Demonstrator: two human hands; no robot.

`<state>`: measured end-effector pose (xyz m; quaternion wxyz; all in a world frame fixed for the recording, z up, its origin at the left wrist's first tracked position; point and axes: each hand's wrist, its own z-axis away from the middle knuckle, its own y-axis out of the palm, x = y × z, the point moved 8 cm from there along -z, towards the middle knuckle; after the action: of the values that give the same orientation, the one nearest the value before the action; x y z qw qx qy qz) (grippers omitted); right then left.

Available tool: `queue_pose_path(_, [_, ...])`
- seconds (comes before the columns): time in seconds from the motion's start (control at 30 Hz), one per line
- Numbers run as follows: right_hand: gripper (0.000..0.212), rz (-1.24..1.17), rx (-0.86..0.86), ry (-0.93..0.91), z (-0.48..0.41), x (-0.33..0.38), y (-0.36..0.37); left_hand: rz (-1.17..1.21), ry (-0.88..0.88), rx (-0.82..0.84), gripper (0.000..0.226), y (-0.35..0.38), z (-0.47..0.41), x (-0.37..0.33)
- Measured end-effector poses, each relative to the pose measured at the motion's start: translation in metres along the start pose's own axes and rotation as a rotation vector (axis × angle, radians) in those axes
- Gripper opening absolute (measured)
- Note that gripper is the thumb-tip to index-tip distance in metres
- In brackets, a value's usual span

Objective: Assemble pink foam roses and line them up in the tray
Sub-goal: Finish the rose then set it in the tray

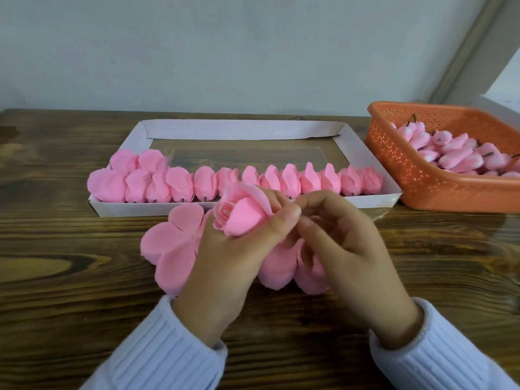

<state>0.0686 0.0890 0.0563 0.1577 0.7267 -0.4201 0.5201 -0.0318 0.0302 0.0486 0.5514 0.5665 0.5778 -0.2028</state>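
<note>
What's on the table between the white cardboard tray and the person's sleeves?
Head view: flat pink foam petal cutouts lie on the wooden table, partly under the left hand, which grips a pink foam rose, and the right hand.

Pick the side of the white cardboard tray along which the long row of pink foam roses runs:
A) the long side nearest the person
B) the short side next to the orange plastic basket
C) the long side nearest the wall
A: the row of pink foam roses lines the near wall of the white cardboard tray, just beyond the hands.
</note>
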Motion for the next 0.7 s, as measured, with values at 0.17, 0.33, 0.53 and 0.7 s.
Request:
queue_pose_path(0.17, [0.021, 0.34, 0.075, -0.209, 0.004, 0.021, 0.016, 0.116, -0.101, -0.057, 0.011, -0.004, 0.0, 0.009])
queue_pose_path(0.33, [0.023, 0.342, 0.069, -0.223, 0.004, 0.021, 0.017, 0.145, -0.166, -0.076, 0.02, -0.003, 0.001, 0.014])
queue_pose_path(0.53, [0.013, 0.315, 0.091, -0.137, 0.004, 0.011, 0.018, 0.279, -0.154, -0.161, 0.032, -0.006, -0.003, 0.006])
queue_pose_path(0.7, [0.034, -0.106, 0.138, 0.052, 0.009, -0.001, 0.028, 0.263, -0.21, -0.155, 0.039, -0.005, 0.0, 0.012])
